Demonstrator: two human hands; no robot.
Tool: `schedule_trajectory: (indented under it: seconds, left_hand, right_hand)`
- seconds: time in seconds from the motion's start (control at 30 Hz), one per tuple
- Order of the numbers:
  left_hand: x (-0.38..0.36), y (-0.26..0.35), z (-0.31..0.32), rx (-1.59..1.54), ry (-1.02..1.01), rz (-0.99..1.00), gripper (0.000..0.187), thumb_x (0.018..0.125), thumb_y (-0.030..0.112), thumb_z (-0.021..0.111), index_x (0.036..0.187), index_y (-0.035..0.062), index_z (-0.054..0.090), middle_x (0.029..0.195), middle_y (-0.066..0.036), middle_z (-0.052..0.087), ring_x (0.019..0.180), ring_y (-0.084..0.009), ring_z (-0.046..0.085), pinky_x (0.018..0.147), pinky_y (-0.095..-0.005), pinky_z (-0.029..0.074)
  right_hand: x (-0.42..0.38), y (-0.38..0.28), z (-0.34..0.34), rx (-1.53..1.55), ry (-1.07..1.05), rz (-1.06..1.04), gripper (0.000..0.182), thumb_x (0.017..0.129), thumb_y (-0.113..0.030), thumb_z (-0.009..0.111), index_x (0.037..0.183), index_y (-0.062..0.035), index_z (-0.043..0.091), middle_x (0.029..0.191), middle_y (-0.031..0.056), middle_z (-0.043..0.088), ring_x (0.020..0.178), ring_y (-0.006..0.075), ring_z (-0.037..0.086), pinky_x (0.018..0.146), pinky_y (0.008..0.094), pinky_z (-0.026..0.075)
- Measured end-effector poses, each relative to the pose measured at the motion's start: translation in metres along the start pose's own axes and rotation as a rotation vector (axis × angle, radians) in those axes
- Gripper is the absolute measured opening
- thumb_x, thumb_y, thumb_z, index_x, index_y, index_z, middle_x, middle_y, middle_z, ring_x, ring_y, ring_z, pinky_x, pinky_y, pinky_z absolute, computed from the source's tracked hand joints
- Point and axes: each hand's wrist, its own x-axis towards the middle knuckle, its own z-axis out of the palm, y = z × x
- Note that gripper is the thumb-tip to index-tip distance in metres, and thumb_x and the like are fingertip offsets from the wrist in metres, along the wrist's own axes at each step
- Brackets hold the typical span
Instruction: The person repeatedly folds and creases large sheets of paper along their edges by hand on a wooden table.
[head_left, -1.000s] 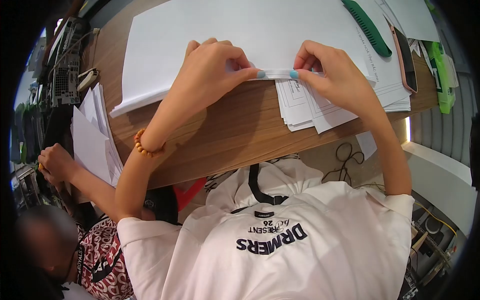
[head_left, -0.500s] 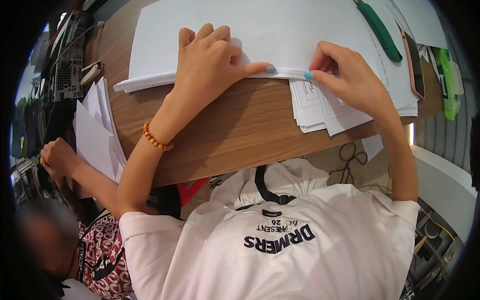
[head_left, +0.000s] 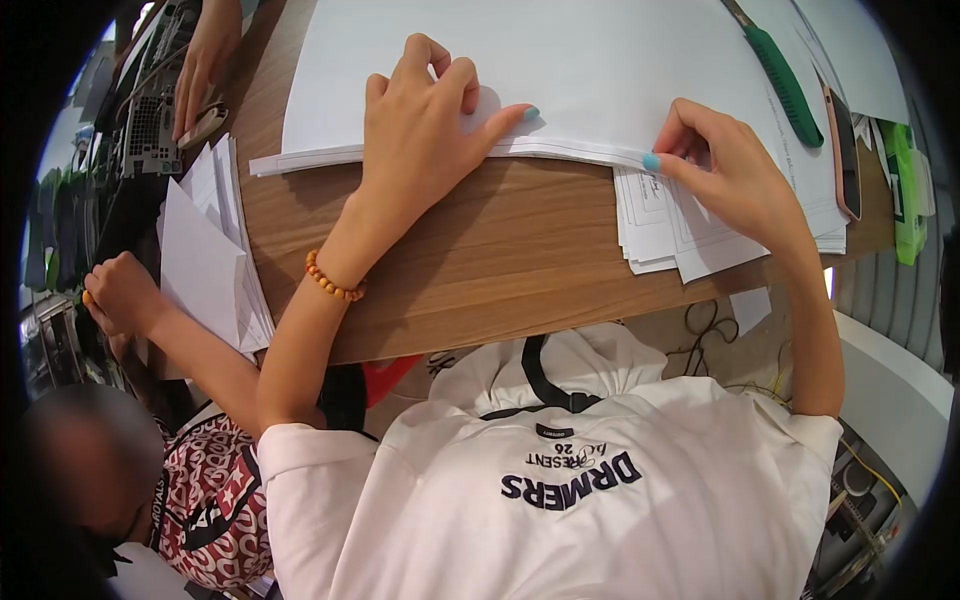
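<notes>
A large stack of white paper (head_left: 580, 60) lies on the wooden desk, its near edge folded up in a narrow strip. My left hand (head_left: 425, 125) rests on the paper near this edge, fingers curled apart and thumb stretched out to the right, holding nothing. At the right end of the folded edge, my right hand (head_left: 730, 165) pinches the paper between thumb and fingers. Beneath and beside that hand are printed sheets (head_left: 650, 250). A wooden bead bracelet circles my left wrist.
A green cutter (head_left: 785, 90) and a phone (head_left: 843, 150) lie at the right. Loose papers (head_left: 205, 275) sit on the desk's left side. A co-worker in a patterned shirt is at lower left; another person's hand (head_left: 205, 60) reaches in at upper left, by computer hardware (head_left: 150, 130).
My right hand has slid right along the folded edge. My left hand's fingers have spread more and its thumb has lifted off the fold. Another person's hand has appeared at upper left.
</notes>
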Motion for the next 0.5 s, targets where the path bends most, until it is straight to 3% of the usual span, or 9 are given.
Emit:
schedule_trajectory:
  seconds: [0.1, 0.2, 0.27, 0.33, 0.47, 0.5]
  left_hand:
    - [-0.004, -0.002, 0.008, 0.054, 0.037, 0.030, 0.041, 0.080, 0.046, 0.065, 0.082, 0.0065, 0.052, 0.095, -0.011, 0.046, 0.082, -0.0235, 0.042, 0.073, -0.0370, 0.029]
    - [-0.006, 0.002, 0.009, 0.115, 0.016, 0.027, 0.041, 0.085, 0.044, 0.059, 0.095, 0.0056, 0.048, 0.100, -0.011, 0.044, 0.091, -0.0255, 0.040, 0.078, -0.0380, 0.028]
    - [-0.003, 0.004, 0.009, 0.159, -0.021, 0.001, 0.041, 0.087, 0.041, 0.057, 0.102, 0.0051, 0.045, 0.102, -0.010, 0.043, 0.095, -0.0257, 0.039, 0.081, -0.0382, 0.027]
    - [-0.006, 0.004, 0.009, 0.116, 0.015, 0.019, 0.039, 0.087, 0.040, 0.056, 0.102, 0.0053, 0.046, 0.104, -0.010, 0.043, 0.094, -0.0259, 0.039, 0.080, -0.0384, 0.027]
    - [-0.006, -0.003, 0.001, 0.056, 0.028, -0.016, 0.031, 0.089, 0.031, 0.054, 0.104, 0.0047, 0.046, 0.106, -0.010, 0.045, 0.096, -0.0252, 0.041, 0.083, -0.0383, 0.028]
    - [-0.006, -0.007, -0.006, -0.039, -0.032, 0.050, 0.026, 0.090, 0.026, 0.053, 0.105, 0.0059, 0.046, 0.106, -0.009, 0.046, 0.098, -0.0236, 0.042, 0.085, -0.0373, 0.028]
  right_hand:
    - [0.001, -0.005, -0.002, 0.000, -0.057, 0.065, 0.019, 0.077, -0.016, 0.064, 0.083, 0.0009, 0.057, 0.081, 0.0127, 0.063, 0.073, 0.0224, 0.059, 0.068, 0.0323, 0.046]
    - [-0.004, -0.010, 0.000, -0.193, -0.008, 0.046, 0.021, 0.079, -0.013, 0.062, 0.096, -0.0020, 0.059, 0.094, 0.0125, 0.062, 0.083, 0.0254, 0.058, 0.077, 0.0348, 0.047]
    - [-0.003, -0.012, 0.019, -0.392, 0.303, -0.393, 0.033, 0.080, -0.013, 0.061, 0.111, -0.0028, 0.057, 0.110, 0.0130, 0.059, 0.098, 0.0283, 0.057, 0.089, 0.0376, 0.044]
    - [-0.003, -0.033, 0.051, -0.407, 0.313, -0.506, 0.040, 0.083, -0.014, 0.061, 0.119, 0.0003, 0.054, 0.117, 0.0133, 0.058, 0.111, 0.0287, 0.054, 0.098, 0.0392, 0.041]
    - [0.007, -0.026, 0.080, -0.451, 0.247, -0.638, 0.043, 0.085, -0.019, 0.060, 0.120, 0.0043, 0.053, 0.126, 0.0149, 0.054, 0.119, 0.0278, 0.050, 0.101, 0.0395, 0.038]
    - [0.007, -0.025, 0.080, -0.454, 0.233, -0.617, 0.041, 0.087, -0.019, 0.059, 0.121, 0.0032, 0.053, 0.128, 0.0145, 0.053, 0.121, 0.0268, 0.049, 0.103, 0.0395, 0.037]
